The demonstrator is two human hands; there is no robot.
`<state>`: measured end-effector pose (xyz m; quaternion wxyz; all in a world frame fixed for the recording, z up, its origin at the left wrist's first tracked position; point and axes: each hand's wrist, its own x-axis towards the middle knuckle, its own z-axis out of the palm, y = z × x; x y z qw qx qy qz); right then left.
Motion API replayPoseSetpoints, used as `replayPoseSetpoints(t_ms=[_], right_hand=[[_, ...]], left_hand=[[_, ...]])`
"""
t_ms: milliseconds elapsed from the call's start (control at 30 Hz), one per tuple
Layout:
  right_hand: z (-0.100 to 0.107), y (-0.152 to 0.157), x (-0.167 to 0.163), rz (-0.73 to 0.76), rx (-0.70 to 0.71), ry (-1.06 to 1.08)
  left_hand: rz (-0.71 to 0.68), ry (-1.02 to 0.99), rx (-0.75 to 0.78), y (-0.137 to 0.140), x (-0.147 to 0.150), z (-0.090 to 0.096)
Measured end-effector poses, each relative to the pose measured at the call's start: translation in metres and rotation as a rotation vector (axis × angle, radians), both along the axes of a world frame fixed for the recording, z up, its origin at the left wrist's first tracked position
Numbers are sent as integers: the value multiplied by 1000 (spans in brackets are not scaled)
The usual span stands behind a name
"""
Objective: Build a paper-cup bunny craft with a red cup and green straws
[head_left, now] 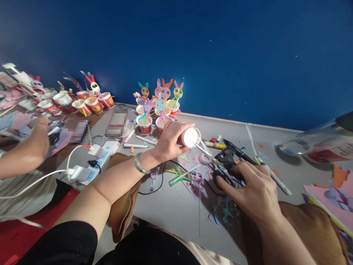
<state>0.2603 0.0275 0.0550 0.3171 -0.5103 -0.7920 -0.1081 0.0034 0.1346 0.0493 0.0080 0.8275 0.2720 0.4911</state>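
My left hand (171, 143), with a ring and a bracelet at the wrist, is wrapped round a white paper cup (191, 137) tipped so that a round white end faces me. In my right hand (253, 191) is a pair of scissors (218, 178) with black handles; the thumb and fingers are at the loops. Their pale blades point left and reach the cup's end. Just beyond the scissors lies a black glue gun (228, 154), partly overlapped by them in view. Green paper strips (180, 178) and paper scraps (198, 187) lie beneath my hands.
Behind my left hand stand several red cups with paper rabbit figures (160, 104). A power strip (106, 160) with plugs lies left. Further left are another person's arm (27, 151) and more cups (95, 105). A clear bottle (317, 143) lies right. Markers (216, 145) lie near the wall.
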Motion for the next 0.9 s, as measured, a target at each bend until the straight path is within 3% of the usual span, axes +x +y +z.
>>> replayPoseSetpoints(t_ms=[200,400,900], right_hand=[[0,-3,-7,-24,56,-38],[0,-5,-8,-18,21,6],[-4,-7,-9,-14,-10,-22]], left_hand=[[54,40,34,-8,2,1],[147,110,11,-10,2,1],[168,130,47,-10,2,-1]])
